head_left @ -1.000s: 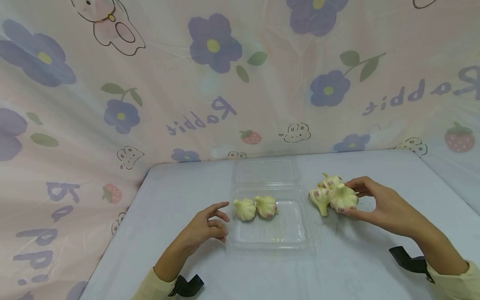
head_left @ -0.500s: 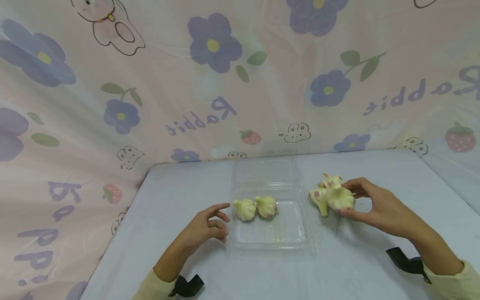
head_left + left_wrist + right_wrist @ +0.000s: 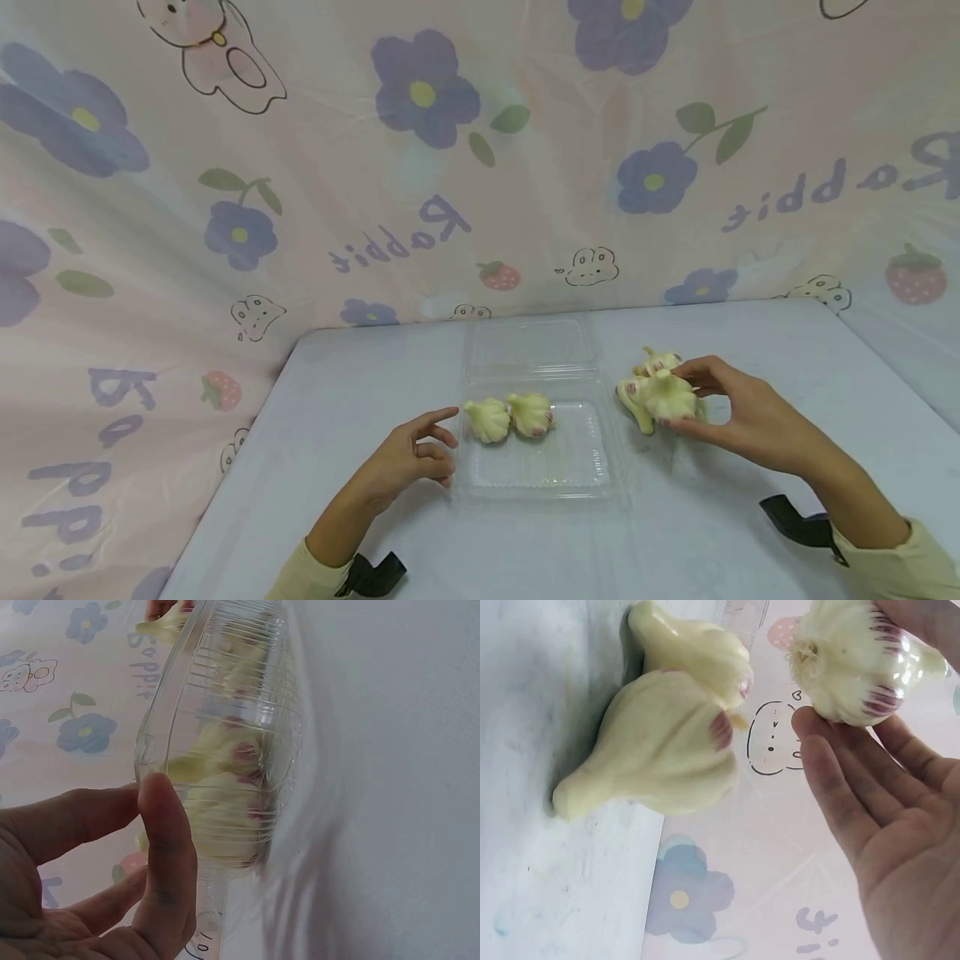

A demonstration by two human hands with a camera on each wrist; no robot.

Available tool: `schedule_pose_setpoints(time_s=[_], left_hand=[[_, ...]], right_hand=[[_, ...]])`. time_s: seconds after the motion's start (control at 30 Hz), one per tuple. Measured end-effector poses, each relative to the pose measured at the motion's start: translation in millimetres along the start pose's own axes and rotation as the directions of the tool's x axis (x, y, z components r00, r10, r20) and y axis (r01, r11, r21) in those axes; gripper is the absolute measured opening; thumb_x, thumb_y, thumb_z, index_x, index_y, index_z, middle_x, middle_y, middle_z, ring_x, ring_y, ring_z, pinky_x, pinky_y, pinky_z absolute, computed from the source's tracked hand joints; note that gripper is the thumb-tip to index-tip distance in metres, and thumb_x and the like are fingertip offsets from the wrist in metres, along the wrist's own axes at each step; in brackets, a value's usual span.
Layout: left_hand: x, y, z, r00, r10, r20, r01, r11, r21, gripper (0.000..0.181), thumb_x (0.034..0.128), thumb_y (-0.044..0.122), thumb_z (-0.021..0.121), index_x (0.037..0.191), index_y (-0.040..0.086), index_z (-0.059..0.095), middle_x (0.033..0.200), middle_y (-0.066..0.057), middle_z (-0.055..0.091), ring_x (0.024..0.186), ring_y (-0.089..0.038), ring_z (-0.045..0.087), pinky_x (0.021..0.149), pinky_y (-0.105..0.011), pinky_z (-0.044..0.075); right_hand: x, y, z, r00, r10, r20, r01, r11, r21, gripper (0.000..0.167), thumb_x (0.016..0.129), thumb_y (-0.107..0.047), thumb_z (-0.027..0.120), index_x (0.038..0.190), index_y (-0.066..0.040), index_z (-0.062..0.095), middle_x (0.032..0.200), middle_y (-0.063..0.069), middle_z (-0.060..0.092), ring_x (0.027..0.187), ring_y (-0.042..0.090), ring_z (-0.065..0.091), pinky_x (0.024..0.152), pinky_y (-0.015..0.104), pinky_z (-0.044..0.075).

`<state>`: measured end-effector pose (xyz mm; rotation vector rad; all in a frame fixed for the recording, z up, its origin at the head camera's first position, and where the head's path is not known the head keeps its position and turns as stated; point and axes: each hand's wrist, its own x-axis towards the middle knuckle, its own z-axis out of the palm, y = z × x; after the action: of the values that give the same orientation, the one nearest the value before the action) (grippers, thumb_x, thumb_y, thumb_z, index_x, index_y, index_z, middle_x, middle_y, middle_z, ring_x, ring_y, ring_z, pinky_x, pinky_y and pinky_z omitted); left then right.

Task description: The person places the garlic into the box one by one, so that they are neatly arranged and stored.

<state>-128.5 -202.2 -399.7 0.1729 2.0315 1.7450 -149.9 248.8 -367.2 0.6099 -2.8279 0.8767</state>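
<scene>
My right hand [image 3: 757,417] holds a pale garlic bulb [image 3: 670,396] with purple streaks between thumb and fingers, raised off the table. The right wrist view shows this held bulb [image 3: 855,660] apart from two others lying on the table, a nearer bulb [image 3: 660,750] and one behind it [image 3: 697,652]. A clear plastic clamshell box [image 3: 540,479] lies open in the middle, with two garlic bulbs [image 3: 531,415] side by side in its base. At the box's left side, my left hand [image 3: 412,458] has relaxed, spread fingers, their tips at the rim [image 3: 146,750].
The raised lid [image 3: 531,346] of the box lies toward the back of the white table [image 3: 375,367]. A printed curtain [image 3: 540,200] with flowers and rabbits hangs behind the table. Black wrist mounts [image 3: 798,521] sit on both arms.
My right hand has moved a little to the left with the garlic bulb, which now overlaps more of the bulbs beside it. The left hand has stayed in place.
</scene>
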Motion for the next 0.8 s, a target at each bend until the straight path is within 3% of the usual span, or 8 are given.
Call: schedule_pose_setpoints(time_s=[0.2, 0.47, 0.67, 0.8], left_hand=[[0.0, -0.4, 0.0, 1.000, 0.002, 0.005, -0.002, 1.000, -0.006, 0.082, 0.0832, -0.006, 0.069, 0.155, 0.010, 0.033, 0.117, -0.016, 0.051, 0.080, -0.015, 0.066, 0.074, -0.032, 0.061], [-1.6, -1.0, -1.3, 1.000, 0.006, 0.023, -0.006, 1.000, -0.008, 0.081, 0.0856, -0.006, 0.069, 0.156, 0.009, 0.031, 0.116, -0.016, 0.050, 0.078, -0.014, 0.066, 0.073, -0.032, 0.061], [-1.1, -0.5, -1.3, 1.000, 0.007, 0.025, -0.006, 1.000, -0.006, 0.081, 0.0856, -0.006, 0.068, 0.156, 0.010, 0.031, 0.116, -0.016, 0.050, 0.078, -0.014, 0.065, 0.073, -0.032, 0.061], [-2.1, 1.4, -1.4, 0.999, 0.017, 0.037, -0.017, 1.000, -0.014, 0.082, 0.0860, -0.006, 0.068, 0.157, 0.008, 0.029, 0.116, -0.017, 0.049, 0.078, -0.013, 0.065, 0.073, -0.032, 0.061]], right_hand=[[3.5, -4.4, 4.3, 1.000, -0.015, -0.005, 0.016, 1.000, 0.016, 0.057, 0.081, -0.040, 0.082, 0.128, -0.023, 0.053, 0.126, 0.004, 0.064, 0.110, 0.029, 0.065, 0.091, 0.053, 0.053], [9.9, -7.9, 13.6, 1.000, -0.012, 0.012, 0.012, 1.000, 0.024, 0.056, 0.082, -0.045, 0.080, 0.127, -0.025, 0.053, 0.124, -0.002, 0.065, 0.110, 0.024, 0.066, 0.089, 0.036, 0.055], [14.0, -10.9, 20.7, 1.000, -0.016, 0.017, 0.015, 0.999, 0.035, 0.056, 0.082, -0.046, 0.080, 0.127, -0.026, 0.053, 0.125, -0.002, 0.065, 0.109, 0.022, 0.067, 0.090, 0.039, 0.056], [16.1, -13.5, 23.8, 1.000, -0.018, 0.018, 0.017, 0.998, 0.066, 0.058, 0.082, -0.044, 0.080, 0.129, -0.022, 0.053, 0.129, 0.003, 0.064, 0.112, 0.027, 0.067, 0.091, 0.047, 0.055]])
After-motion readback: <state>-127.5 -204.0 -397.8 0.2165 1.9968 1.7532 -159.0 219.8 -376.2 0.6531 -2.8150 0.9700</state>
